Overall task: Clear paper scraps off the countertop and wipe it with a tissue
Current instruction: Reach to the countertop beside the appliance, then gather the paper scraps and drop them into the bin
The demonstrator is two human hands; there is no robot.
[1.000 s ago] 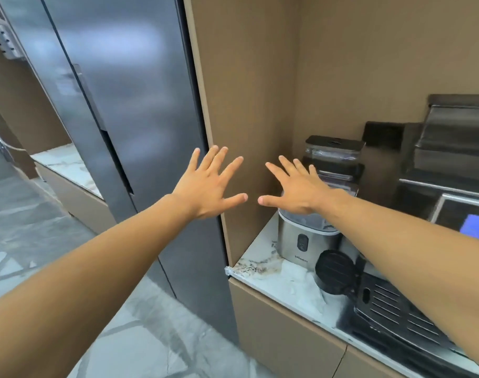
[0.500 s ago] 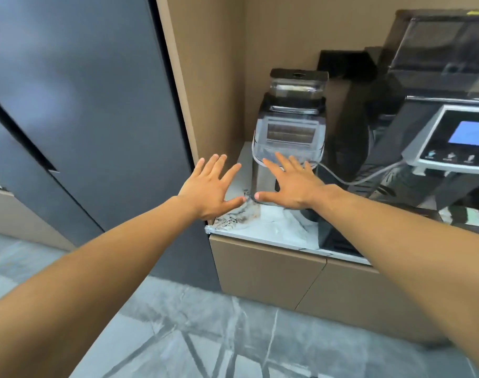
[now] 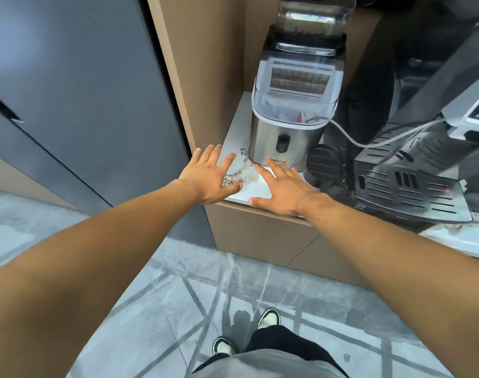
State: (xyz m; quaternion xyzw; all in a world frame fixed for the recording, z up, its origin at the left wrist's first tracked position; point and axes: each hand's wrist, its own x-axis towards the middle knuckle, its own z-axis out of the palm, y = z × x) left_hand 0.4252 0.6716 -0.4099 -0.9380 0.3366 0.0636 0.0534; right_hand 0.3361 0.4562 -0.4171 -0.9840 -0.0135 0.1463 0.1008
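Both hands, left hand and right hand, hover fingers spread, empty, over the white countertop with possibly brownish mottling.

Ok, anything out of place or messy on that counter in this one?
Yes. The white countertop has a brownish, speckled patch at its front left corner, in front of the steel appliance; stain or veining, I cannot tell. Both the left hand and right hand are open and empty. No paper scraps or tissue visible.
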